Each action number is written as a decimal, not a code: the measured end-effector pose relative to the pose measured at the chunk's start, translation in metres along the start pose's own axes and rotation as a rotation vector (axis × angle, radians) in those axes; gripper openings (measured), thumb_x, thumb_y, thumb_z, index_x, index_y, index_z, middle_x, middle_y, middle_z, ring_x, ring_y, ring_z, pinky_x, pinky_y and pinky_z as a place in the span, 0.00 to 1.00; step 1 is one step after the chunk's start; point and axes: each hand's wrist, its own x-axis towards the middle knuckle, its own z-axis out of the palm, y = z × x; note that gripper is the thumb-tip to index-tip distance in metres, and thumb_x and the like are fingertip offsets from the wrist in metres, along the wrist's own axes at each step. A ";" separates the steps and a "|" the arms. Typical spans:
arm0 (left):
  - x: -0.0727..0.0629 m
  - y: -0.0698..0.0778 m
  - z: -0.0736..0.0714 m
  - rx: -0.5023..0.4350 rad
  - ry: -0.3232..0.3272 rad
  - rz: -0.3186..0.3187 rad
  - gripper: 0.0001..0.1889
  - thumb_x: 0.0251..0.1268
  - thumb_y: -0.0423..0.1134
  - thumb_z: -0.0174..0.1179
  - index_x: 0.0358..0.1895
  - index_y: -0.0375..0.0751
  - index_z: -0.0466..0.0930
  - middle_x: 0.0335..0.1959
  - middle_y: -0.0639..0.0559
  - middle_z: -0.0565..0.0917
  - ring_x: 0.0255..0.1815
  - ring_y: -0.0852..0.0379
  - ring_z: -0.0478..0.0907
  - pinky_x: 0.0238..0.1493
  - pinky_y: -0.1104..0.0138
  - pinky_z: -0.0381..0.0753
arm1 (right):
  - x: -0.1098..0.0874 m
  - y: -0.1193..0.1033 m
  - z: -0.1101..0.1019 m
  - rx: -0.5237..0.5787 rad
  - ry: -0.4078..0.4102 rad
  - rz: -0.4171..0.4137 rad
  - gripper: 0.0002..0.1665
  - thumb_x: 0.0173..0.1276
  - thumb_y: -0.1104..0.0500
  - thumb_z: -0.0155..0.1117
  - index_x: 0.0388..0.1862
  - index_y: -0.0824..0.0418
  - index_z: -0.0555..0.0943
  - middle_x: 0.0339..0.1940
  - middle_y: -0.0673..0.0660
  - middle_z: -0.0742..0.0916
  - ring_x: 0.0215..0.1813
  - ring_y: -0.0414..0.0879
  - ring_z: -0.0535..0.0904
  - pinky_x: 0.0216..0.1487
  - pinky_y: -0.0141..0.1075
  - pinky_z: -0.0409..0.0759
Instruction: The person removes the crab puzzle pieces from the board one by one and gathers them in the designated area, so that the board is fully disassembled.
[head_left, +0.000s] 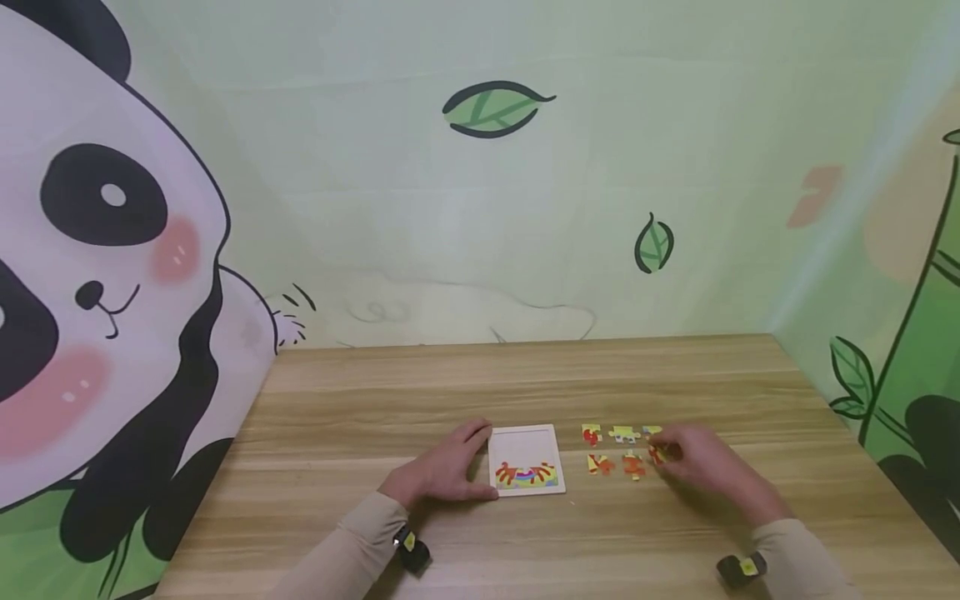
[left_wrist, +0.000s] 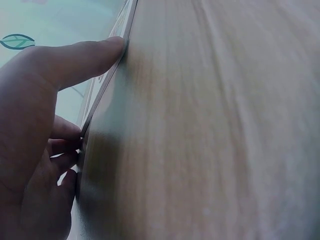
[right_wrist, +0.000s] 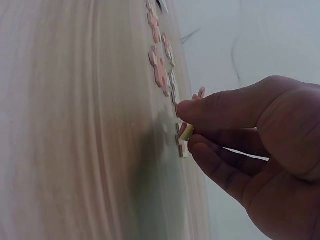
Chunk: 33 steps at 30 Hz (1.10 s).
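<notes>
A square puzzle tray (head_left: 527, 430) with a pale rim lies flat on the wooden table, its lower part filled with a bright red, yellow and rainbow picture. My left hand (head_left: 448, 468) grips the tray's left side, thumb at the near corner and fingers at the far corner. In the left wrist view the thumb (left_wrist: 95, 60) presses along the tray's edge. My right hand (head_left: 701, 457) pinches a red and yellow puzzle piece (right_wrist: 187, 132) between thumb and fingers, just over the right end of the loose pieces. The hand partly hides that piece.
Between tray and right hand lie several loose puzzle pieces (head_left: 633, 465) in two rough rows. The wooden table (head_left: 420, 379) meets a green wall (head_left: 360, 167) at its back edge, with a painted panda (head_left: 142, 333) at left.
</notes>
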 end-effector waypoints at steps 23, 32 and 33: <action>0.000 -0.003 0.003 -0.010 0.008 0.002 0.54 0.54 0.66 0.64 0.75 0.35 0.53 0.75 0.43 0.56 0.75 0.47 0.57 0.75 0.57 0.60 | -0.004 0.001 -0.002 -0.046 -0.082 0.047 0.20 0.49 0.65 0.76 0.44 0.64 0.86 0.34 0.50 0.86 0.35 0.40 0.78 0.36 0.35 0.80; 0.000 -0.002 0.003 -0.016 0.005 -0.007 0.54 0.54 0.66 0.64 0.76 0.35 0.53 0.75 0.43 0.56 0.76 0.47 0.56 0.75 0.57 0.60 | -0.003 -0.001 0.000 -0.092 -0.081 0.034 0.11 0.50 0.68 0.73 0.35 0.60 0.87 0.31 0.48 0.86 0.33 0.39 0.79 0.36 0.36 0.80; 0.000 -0.002 0.003 -0.019 0.005 -0.008 0.54 0.54 0.66 0.64 0.76 0.35 0.53 0.75 0.43 0.56 0.76 0.47 0.56 0.75 0.57 0.60 | -0.003 -0.001 0.001 -0.098 -0.082 0.033 0.10 0.51 0.68 0.72 0.33 0.59 0.87 0.31 0.49 0.87 0.33 0.39 0.79 0.36 0.37 0.81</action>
